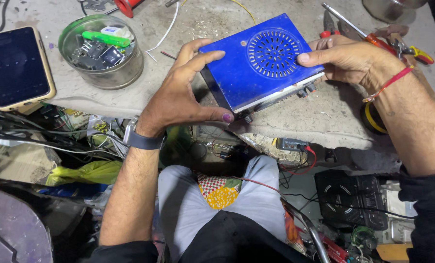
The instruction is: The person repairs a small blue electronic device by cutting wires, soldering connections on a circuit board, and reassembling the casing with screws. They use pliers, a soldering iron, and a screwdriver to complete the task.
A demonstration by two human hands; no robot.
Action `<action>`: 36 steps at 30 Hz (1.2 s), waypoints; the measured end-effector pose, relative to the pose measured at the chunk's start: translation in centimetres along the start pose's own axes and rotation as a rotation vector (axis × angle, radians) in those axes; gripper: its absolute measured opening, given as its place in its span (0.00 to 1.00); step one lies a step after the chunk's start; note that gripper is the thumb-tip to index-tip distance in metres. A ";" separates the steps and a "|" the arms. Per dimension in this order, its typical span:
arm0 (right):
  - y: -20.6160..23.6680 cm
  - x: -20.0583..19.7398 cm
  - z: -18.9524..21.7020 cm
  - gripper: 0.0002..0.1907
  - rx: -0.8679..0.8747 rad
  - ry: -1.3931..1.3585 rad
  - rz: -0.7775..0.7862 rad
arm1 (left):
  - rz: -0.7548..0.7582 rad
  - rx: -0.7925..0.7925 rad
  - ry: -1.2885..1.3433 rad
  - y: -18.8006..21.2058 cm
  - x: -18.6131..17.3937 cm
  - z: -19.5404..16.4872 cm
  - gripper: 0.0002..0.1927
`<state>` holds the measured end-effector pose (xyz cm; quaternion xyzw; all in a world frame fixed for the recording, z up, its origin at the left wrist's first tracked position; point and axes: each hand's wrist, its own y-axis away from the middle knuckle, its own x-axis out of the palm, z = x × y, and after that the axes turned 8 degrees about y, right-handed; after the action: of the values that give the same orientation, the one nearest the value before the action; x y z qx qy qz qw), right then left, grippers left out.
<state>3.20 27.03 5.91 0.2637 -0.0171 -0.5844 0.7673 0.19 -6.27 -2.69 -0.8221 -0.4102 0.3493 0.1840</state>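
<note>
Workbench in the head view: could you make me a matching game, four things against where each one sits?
Things:
1. blue box
2. phone
3. round tin
4. red-handled screwdriver

Places:
A. far left of the bench, screen dark
B. behind the right hand, near the top right
C. held between the left hand and the right hand at the bench edge
D. between the phone and the blue box, full of small parts

Pairs: 1-C, 2-A, 3-D, 4-B
</note>
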 end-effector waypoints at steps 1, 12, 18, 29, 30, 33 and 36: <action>0.0 -0.1 -0.1 0.23 -0.006 0.049 -0.024 | -0.005 0.015 -0.017 0.0 0.1 -0.2 0.56; 0.7 -0.7 0.6 0.33 0.008 0.253 -0.096 | -0.025 0.038 -0.121 -0.5 1.7 -1.0 0.62; 0.7 -0.8 0.4 0.31 0.052 0.386 -0.160 | -0.066 0.046 -0.175 0.1 1.8 -1.2 0.61; 7.8 8.8 -8.3 0.49 -0.187 0.900 -0.763 | -0.454 -0.055 -0.264 2.7 8.5 -6.1 0.55; 7.5 8.8 -8.8 0.54 -0.056 0.829 -0.719 | -0.466 -0.066 -0.270 2.9 9.3 -6.7 0.56; 5.7 7.0 -8.7 0.45 -0.465 0.753 -0.636 | -0.489 -0.177 -0.338 2.9 11.8 -8.9 0.57; 3.8 4.2 -7.4 0.40 -0.397 0.507 -0.557 | -0.390 -0.084 -0.301 3.0 13.5 -11.1 0.55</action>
<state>10.41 26.75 0.01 0.2408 0.3566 -0.6781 0.5958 15.54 2.60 -2.52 -0.6729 -0.5982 0.4084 0.1502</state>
